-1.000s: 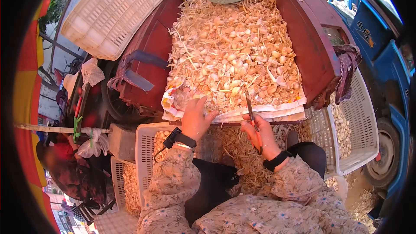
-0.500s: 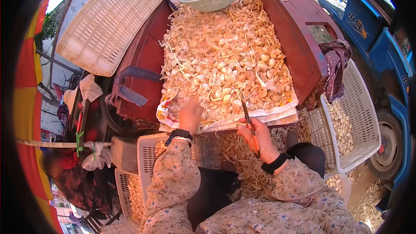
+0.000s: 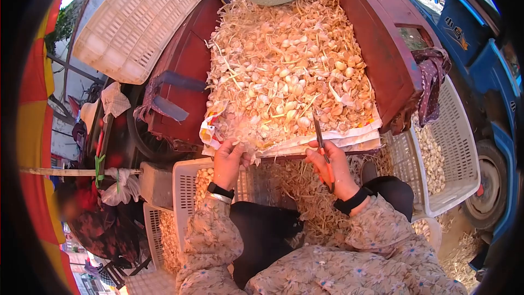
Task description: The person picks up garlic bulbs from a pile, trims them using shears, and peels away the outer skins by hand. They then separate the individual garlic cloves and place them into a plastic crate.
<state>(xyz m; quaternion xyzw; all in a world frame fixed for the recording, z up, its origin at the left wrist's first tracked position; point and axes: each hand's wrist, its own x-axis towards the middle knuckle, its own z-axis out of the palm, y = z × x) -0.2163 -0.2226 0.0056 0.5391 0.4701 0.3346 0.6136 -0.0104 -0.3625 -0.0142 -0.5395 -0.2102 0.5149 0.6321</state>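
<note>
locate the scissors (image 3: 322,156) in the right hand (image 3: 337,170). the grip of this hand is clenched on the orange handles; whether the blades are spread or together cannot be told with certainty. the long axis of the scissors runs away from the person and leans slightly to the left, with the tip over the front of the garlic heap (image 3: 289,76).

the left hand (image 3: 225,168) is positioned at the near left corner of the heap, in front of the white sheet (image 3: 352,141). its grip is pinched on a small pale piece (image 3: 236,142); clove or husk, too small to tell.

governing relation: the pale piece lies to the left of the scissors, roughly level with their pivot and well apart from them. the blades point past it, over the heap, and not at it. the left hand is nearest to the piece; the right hand is across the gap.

surroundings: the heap lies on the sheet between the red sides of the cart (image 3: 382,49). a crate (image 3: 183,186) containing garlic stands below and just beside the left hand. a second crate (image 3: 456,147), also containing garlic, stands to the right of the right hand.
</note>
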